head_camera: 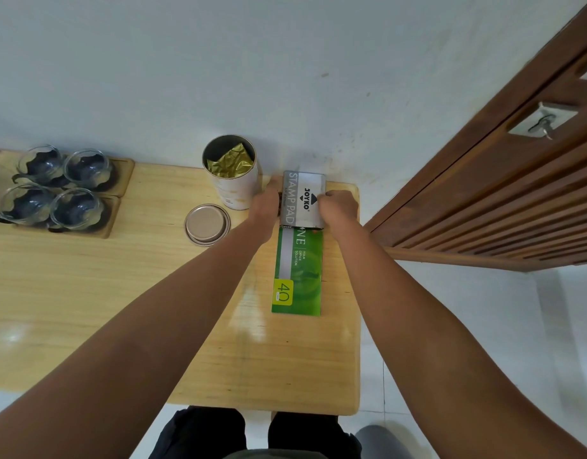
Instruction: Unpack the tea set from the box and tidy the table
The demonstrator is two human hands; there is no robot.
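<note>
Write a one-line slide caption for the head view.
Both hands, left hand and right hand, hold a stamp pad box at the wooden table's far edge, beside an open tin.

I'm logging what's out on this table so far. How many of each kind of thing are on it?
Glass cups: 4
Wooden trays: 2
Open tea canister: 1
Canister lid: 1
Stamp pad box, held in both hands: 1
Green box: 1
Total: 10

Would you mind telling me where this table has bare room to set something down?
Bare wood: the near-left table, below the cups and lid. Crowded: far edge, where tin, stamp pad box, green box and both hands cluster.
</note>
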